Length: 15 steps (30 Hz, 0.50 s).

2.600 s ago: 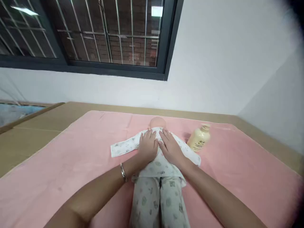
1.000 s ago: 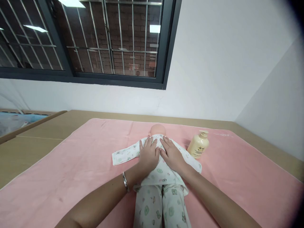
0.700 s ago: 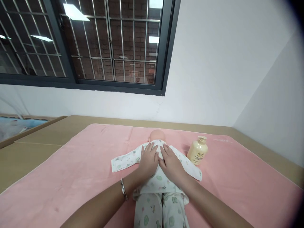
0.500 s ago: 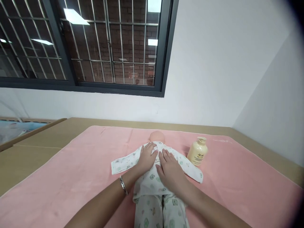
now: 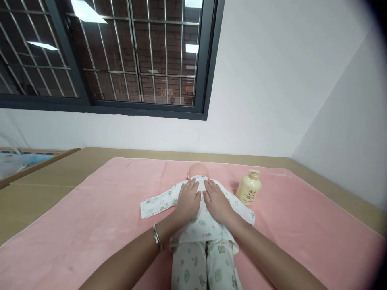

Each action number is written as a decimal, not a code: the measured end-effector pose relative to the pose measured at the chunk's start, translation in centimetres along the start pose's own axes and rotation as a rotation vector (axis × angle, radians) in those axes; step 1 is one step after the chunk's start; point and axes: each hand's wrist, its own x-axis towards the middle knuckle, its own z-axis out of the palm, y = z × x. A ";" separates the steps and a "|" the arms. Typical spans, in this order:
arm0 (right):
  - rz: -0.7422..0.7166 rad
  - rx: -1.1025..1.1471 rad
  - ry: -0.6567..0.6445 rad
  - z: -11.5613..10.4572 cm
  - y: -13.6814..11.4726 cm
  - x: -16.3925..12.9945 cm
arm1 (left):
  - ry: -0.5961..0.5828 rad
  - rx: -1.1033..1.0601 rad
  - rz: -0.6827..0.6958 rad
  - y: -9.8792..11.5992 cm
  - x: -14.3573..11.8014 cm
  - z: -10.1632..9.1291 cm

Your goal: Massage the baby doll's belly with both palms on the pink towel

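across the lower left and lower right of the frame, bare forearms [image 5: 121, 255] [image 5: 273, 255], angled in toward the centre. between them, at bottom centre, pale printed trousers [image 5: 189, 264] on a doll [image 5: 203, 230], stretched lengthwise up the middle of the frame on a pink sheet [image 5: 81, 225]. around the left wrist, a silver bracelet [image 5: 157, 237]. at centre, left hand [image 5: 189, 200] and right hand [image 5: 218, 202], side by side and palm down on the upper part of the doll's white printed top [image 5: 208, 226]; fingers laid flat and straight, slightly spread, thumbs close together. to the left and right of the hands, sleeves [image 5: 159, 204] slanting outward and down. just above the fingertips, a smooth bald head [image 5: 198, 170], face out of sight. right of centre, beside the right sleeve, a pale yellow bottle [image 5: 249, 188], upright; cannot tell whether touching the cloth. beyond the sheet, a tan surface [image 5: 54, 173], and at the far left something blue [image 5: 30, 160], hard to make out. behind, a white wall [image 5: 266, 80]; at upper left, a dark-framed window [image 5: 145, 108] with metal bars [image 5: 149, 44] and brickwork.
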 end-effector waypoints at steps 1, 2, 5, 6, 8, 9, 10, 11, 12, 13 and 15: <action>-0.012 -0.042 0.000 -0.2 -0.6 -0.6 | -0.031 -0.042 -0.002 -0.6 0.7 -0.4; -0.032 -0.083 -0.006 -0.5 -1.2 -1.3 | -0.064 -0.083 0.001 -1.2 1.3 -0.7; -0.103 -0.133 -0.046 -1.4 -2.3 -2.5 | -0.132 -0.161 0.021 -2.4 2.5 -1.2; -0.107 -0.114 -0.055 -1.6 -2.3 -2.6 | -0.125 -0.158 0.018 -2.5 2.5 -1.1; -0.076 -0.038 -0.059 -1.6 -1.7 -2.0 | -0.075 -0.112 -0.001 -2.1 2.1 -0.6; -0.051 0.006 -0.056 -1.5 -1.2 -1.5 | -0.039 -0.079 -0.015 -1.7 1.7 -0.3; -0.029 0.047 -0.052 -1.2 -0.6 -1.0 | -0.005 -0.047 -0.025 -1.3 1.3 0.0; -0.017 0.081 -0.046 -0.9 0.1 -0.5 | 0.024 -0.021 -0.030 -1.0 0.9 0.3; -0.013 0.107 -0.039 -0.6 0.7 0.0 | 0.045 -0.003 -0.029 -0.6 0.5 0.5; -0.017 0.127 -0.032 -0.2 1.2 0.3 | 0.061 0.006 -0.023 -0.4 0.2 0.7; -0.038 0.146 -0.018 0.4 1.9 0.7 | 0.081 0.005 -0.008 -0.3 0.0 0.9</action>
